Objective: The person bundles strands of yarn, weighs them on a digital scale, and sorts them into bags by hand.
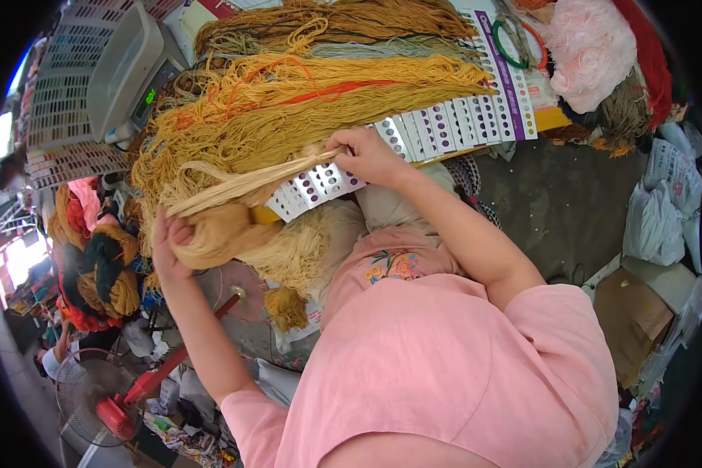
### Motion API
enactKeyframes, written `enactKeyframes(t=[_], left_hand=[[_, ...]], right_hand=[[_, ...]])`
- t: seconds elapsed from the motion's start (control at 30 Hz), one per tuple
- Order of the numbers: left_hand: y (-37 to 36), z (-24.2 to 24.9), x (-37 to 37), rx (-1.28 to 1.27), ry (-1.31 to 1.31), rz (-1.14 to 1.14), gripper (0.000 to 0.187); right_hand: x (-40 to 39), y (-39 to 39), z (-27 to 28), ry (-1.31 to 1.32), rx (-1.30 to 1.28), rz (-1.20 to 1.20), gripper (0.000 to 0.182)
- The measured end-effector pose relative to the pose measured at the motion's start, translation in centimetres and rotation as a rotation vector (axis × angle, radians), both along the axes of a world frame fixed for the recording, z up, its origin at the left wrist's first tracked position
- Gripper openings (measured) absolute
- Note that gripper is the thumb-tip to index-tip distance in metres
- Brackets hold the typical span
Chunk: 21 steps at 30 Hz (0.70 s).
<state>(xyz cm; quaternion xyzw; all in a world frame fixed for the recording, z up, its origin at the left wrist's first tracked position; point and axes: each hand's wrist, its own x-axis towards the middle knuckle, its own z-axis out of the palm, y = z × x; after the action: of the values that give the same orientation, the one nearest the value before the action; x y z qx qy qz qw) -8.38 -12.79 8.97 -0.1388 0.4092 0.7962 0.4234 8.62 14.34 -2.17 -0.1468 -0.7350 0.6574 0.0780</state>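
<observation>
A hank of pale cream yarn [249,182] is stretched between my two hands above the table. My right hand [369,157] pinches its right end, fingers closed. At the left end my left hand [173,243] is wrapped round the yarn, with a looped tan part hanging beside it. More cream yarn [300,246] lies over my lap, just below. Behind the stretched hank are olive-gold yarn [249,140], orange-yellow yarn [351,74] and brown yarn [327,27], laid out in long bundles. White cards with round holes [444,125] line the table's front edge, partly hidden by the hank.
A scale [152,78] stands at the back left beside a plastic basket [74,78]. Scissors [519,45] and pink yarn [591,51] are at the back right. Coloured hanks [101,257] hang at left, above a red fan [115,417]. A cardboard box [632,320] is at right.
</observation>
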Motion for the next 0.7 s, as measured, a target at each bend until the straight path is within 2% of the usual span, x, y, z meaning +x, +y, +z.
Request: enactKeyframes(t=[0.03,0.07,0.1,0.13,0.17,0.2,0.27,0.3,0.37,0.4,0.5,0.6,0.7], left_hand=[[-0.3,0.8,-0.3,0.006,0.027,0.105,0.017],[-0.8,1.5,-0.5,0.011,0.054,0.212,0.016],[-3.4,0.5,-2.1,0.167,0.104,0.097,0.013],[-5.4,-0.3,-3.6,-0.015,0.223,0.26,0.014],[-6.5,-0.6,-4.5,-0.195,0.34,0.422,0.016],[-5.7,0.3,-3.9,-0.337,0.422,0.48,0.023],[-7.4,0.1,-4.2,-0.441,0.399,0.398,0.028],[-3.1,1.5,-1.6,-0.723,0.494,0.466,0.027],[0.0,0.8,1.5,-0.605,0.635,0.226,0.027],[2.1,0.5,3.5,-0.568,0.599,0.184,0.026],[6.8,-1.3,7.0,-0.422,0.431,0.036,0.023],[9.5,-3.6,8.1,-0.244,0.303,-0.076,0.02],[11.0,-5.0,8.6,-0.238,0.326,-0.166,0.02]], right_hand=[[-0.1,-0.2,-0.2,0.04,0.099,-0.017,0.014],[-0.1,-0.3,-0.5,0.043,0.094,-0.015,0.014],[-0.1,-0.4,-0.8,0.06,0.118,-0.027,0.015],[0.0,-0.3,-0.9,0.08,0.146,-0.039,0.016],[0.1,0.1,-0.2,-0.051,0.08,-0.018,0.014],[0.2,0.2,-0.2,-0.048,0.081,-0.02,0.014],[0.1,0.5,-0.3,-0.004,0.094,0.02,0.014],[0.0,0.4,-0.5,-0.002,0.092,0.017,0.014],[-0.1,-0.1,-1.2,0.109,0.322,-0.025,0.013],[-0.1,-0.2,-1.2,0.125,0.375,-0.026,0.013],[0.0,-0.3,-1.1,0.096,0.272,-0.026,0.012],[0.2,-0.1,-1.1,0.157,0.336,-0.022,0.013],[0.2,-0.3,-1.6,0.16,0.359,0.0,0.015]])
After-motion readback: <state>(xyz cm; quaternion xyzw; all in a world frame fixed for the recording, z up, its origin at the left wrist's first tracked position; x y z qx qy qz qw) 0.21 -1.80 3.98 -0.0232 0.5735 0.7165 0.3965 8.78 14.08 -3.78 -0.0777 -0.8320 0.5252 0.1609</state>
